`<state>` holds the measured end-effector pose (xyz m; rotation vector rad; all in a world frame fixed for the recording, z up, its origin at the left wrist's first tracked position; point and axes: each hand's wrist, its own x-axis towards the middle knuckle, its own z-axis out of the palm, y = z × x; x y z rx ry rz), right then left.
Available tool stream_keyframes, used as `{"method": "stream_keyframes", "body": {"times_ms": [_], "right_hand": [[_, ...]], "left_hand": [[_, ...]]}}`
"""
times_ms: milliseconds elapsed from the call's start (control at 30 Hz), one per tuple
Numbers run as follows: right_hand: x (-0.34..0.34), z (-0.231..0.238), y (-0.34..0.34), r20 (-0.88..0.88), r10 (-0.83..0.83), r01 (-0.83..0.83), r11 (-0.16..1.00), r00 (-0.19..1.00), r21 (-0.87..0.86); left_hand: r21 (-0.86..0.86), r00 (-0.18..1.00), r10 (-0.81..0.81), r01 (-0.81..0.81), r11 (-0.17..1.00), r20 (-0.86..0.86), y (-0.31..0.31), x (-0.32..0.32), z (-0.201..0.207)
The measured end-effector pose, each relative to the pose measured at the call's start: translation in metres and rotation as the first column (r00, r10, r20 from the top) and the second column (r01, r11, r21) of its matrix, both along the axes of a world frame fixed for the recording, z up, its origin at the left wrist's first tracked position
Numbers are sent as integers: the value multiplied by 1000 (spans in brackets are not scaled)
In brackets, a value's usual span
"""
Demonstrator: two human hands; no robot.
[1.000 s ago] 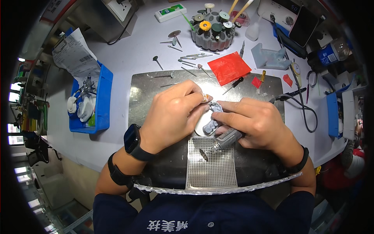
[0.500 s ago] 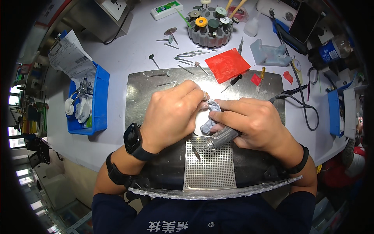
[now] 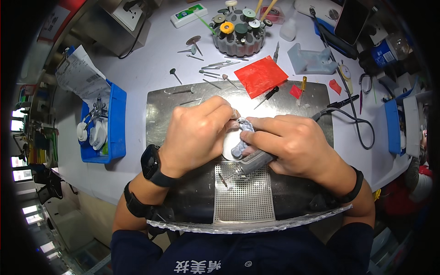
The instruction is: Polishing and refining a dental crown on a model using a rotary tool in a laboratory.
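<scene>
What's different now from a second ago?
The grey handpiece has shifted slightly left, its disc sliding across above the perforated plate. Nothing was taken or released: left hand and right hand still grip the model. The red packet stayed put.

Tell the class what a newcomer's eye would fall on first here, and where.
The bright red square jumps out first, overlapping the far edge of the metal plate. Nearer, the left hand and right hand meet at a grey dental model, the right also holding a grey rotary tool. A blue bin stands to their left.
</scene>
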<state>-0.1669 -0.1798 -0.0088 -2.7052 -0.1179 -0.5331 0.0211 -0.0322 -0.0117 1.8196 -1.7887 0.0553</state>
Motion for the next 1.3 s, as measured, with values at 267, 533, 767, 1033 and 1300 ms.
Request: {"method": "stream_keyframes", "body": {"times_ms": [267, 533, 767, 1033, 1300], "right_hand": [[2, -2, 0, 30, 6, -6, 1000, 1000, -28], [2, -4, 1, 35, -13, 14, 999, 999, -29], [-1, -2, 1, 27, -18, 19, 999, 999, -38], [-1, 37, -53, 273, -244, 331, 879, 931, -343], [2, -9, -145, 197, -497, 534, 783, 845, -318]], "left_hand": [[82, 999, -30, 28, 996, 28, -2, 3, 6], [35, 1000, 21, -20, 999, -18, 0, -1, 2], [128, 998, -57, 52, 990, 38, -4, 2, 14], [120, 993, 30, -16, 993, -117, 6, 1, 9], [91, 982, 61, -45, 995, -177, 0, -7, 10]]}}
